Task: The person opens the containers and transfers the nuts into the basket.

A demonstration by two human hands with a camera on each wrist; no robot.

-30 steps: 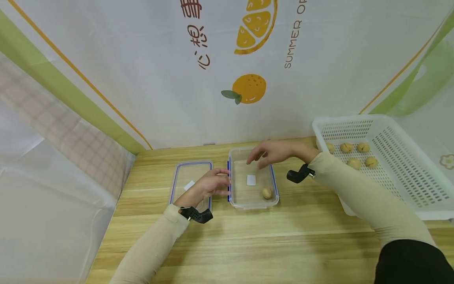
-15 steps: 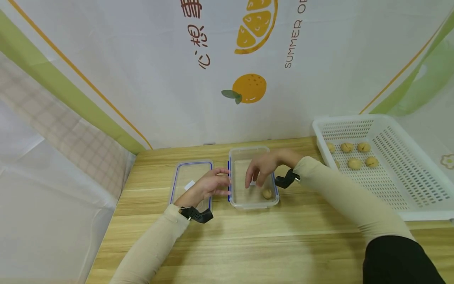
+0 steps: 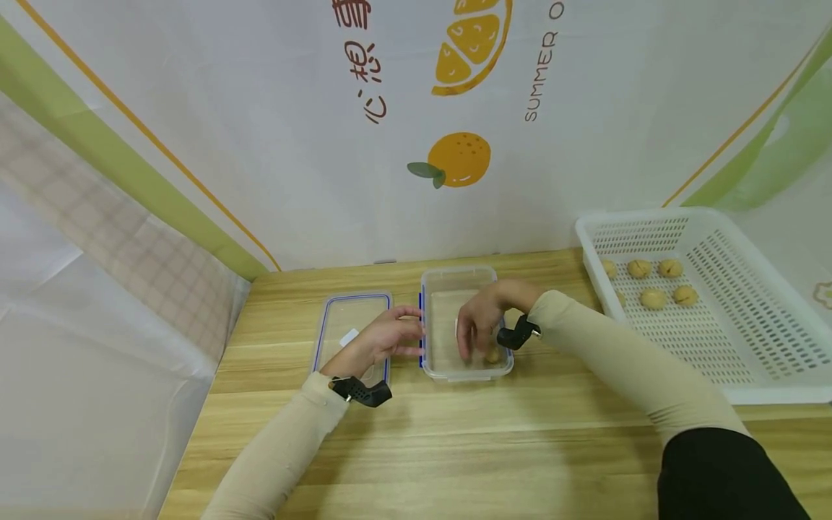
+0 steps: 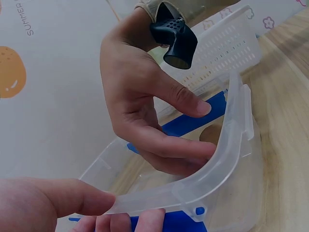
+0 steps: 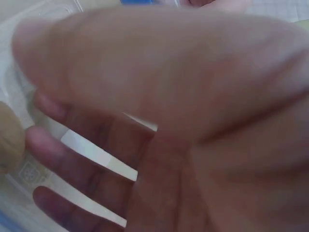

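A clear plastic container (image 3: 445, 375) with blue side clips stands uncovered on the wooden table. My left hand (image 3: 388, 338) rests against its left wall, fingers extended. In the left wrist view, one digit touches the rim and several fingertips lie along the blue clip (image 4: 178, 222). My right hand (image 3: 482, 318) reaches down inside, fingers loosely bent and spread with nothing between them. Close by its fingertips, a walnut (image 3: 494, 355) lies in the near right corner, partly covered by the hand. The right wrist view shows that walnut (image 5: 9, 137) apart from the fingers.
The container's lid (image 3: 354, 297), edged in blue, lies to the left, partly beneath my left hand. At the right stands a white perforated basket (image 3: 728, 325) with several walnuts (image 3: 653, 298) in its left part. A printed curtain (image 3: 312, 195) hangs behind the table.
My right hand has lowered into the container and moved toward its near right corner, beside the walnut. My left hand keeps its place at the left wall.
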